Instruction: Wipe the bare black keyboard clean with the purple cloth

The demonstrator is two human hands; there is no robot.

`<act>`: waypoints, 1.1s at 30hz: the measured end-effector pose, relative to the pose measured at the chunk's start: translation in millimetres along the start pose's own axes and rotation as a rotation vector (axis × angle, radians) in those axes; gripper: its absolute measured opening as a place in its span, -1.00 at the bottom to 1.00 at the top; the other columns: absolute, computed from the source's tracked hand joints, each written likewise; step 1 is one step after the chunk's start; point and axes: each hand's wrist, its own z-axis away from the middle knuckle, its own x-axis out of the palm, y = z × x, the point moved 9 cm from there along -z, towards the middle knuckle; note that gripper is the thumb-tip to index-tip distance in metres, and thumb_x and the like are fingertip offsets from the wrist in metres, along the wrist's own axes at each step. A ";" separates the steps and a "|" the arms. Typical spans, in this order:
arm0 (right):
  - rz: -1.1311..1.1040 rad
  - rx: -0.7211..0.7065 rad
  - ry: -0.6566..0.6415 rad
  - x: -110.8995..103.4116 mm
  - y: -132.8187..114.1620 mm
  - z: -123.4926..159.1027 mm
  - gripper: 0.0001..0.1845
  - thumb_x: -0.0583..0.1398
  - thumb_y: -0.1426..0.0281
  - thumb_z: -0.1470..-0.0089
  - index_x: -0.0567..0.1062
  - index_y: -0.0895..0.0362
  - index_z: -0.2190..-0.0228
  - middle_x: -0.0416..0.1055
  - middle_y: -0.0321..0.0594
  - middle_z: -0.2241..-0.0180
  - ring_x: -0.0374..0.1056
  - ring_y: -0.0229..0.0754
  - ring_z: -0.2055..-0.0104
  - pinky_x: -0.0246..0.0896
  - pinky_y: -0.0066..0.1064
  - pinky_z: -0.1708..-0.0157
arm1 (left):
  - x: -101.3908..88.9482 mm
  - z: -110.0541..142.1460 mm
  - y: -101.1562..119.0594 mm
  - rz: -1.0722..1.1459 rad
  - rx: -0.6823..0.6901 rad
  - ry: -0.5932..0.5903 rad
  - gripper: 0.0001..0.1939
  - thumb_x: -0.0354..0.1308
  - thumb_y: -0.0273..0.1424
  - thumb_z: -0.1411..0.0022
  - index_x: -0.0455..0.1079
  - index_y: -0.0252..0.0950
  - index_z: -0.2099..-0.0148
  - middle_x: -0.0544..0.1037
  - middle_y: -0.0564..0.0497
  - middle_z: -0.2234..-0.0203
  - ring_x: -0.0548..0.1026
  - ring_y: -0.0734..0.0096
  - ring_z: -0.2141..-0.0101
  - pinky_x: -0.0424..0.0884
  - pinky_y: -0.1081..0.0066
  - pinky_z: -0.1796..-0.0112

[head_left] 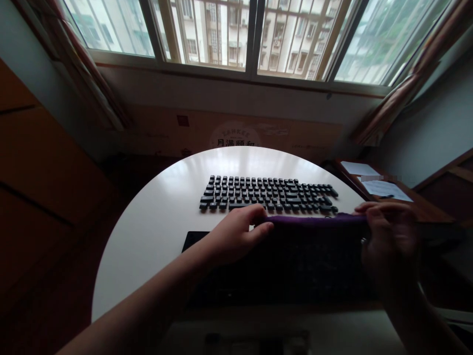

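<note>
Between my hands a purple cloth (314, 221) is stretched sideways, seen as a narrow band. My left hand (242, 229) pinches its left end between thumb and fingers. At the other end my right hand (389, 231), a little blurred and in shadow, is closed on the cloth. Under and behind my hands lies a dark flat board (291, 276), apparently a keyboard base; its surface is too dark to make out. Just beyond the cloth, separate black keycaps (258, 192) are laid out in keyboard rows on the white round table (148, 222).
On the right stands a brown side table (436, 209) with papers (386, 189) and a dark pen on it. A large printed cardboard box (303, 133) leans under the window (210, 29). Orange-brown furniture (40, 148) is at the left.
</note>
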 end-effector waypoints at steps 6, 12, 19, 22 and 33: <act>0.095 -0.234 -0.420 52.9 -27.3 29.4 -0.44 0.32 0.42 -0.13 0.36 -0.02 -0.15 0.36 -0.11 -0.13 0.32 0.01 -0.17 0.22 -0.08 -0.19 | 6.7 11.1 33.5 -0.118 0.352 0.104 -0.97 0.25 -0.43 -0.27 0.47 -0.27 0.21 0.57 0.07 0.38 0.49 0.46 0.40 0.33 0.47 0.38; 0.056 -0.199 -0.858 99.0 -35.8 77.8 -0.38 0.33 0.40 -0.14 0.29 -0.03 -0.18 0.39 -0.11 -0.15 0.35 -0.03 -0.19 0.31 -0.27 -0.17 | 17.4 34.0 73.1 -0.236 0.603 0.135 -0.90 0.20 -0.35 -0.35 0.50 -0.27 0.17 0.59 0.05 0.37 0.49 0.49 0.45 0.33 0.49 0.43; -0.006 -0.092 -0.932 106.1 -43.6 78.1 -0.87 0.26 0.48 -0.12 0.44 0.05 0.27 0.47 -0.36 0.41 0.40 -0.29 0.43 0.30 -0.52 0.42 | 15.9 46.4 89.1 -0.260 0.710 0.137 -0.87 0.11 -0.43 -0.38 0.46 -0.29 0.08 0.58 0.05 0.35 0.48 0.51 0.45 0.35 0.52 0.45; -0.003 -0.113 -0.915 100.3 -51.5 72.9 -0.90 0.22 0.50 -0.12 0.41 0.07 0.35 0.40 -0.39 0.50 0.30 -0.33 0.53 0.20 -0.54 0.53 | 11.0 52.2 94.1 -0.272 0.769 0.213 -0.87 0.11 -0.49 -0.36 0.45 -0.32 0.08 0.59 0.03 0.32 0.51 0.49 0.40 0.40 0.51 0.41; -0.008 -0.092 -0.762 36.0 -28.3 24.5 -0.77 0.27 0.18 -0.17 0.58 0.05 0.42 0.49 -0.13 0.41 0.45 -0.04 0.35 0.33 -0.31 0.43 | -32.0 38.7 65.5 -0.209 0.627 0.397 -0.90 0.13 -0.53 -0.33 0.45 -0.29 0.15 0.60 0.03 0.38 0.51 0.51 0.43 0.43 0.49 0.43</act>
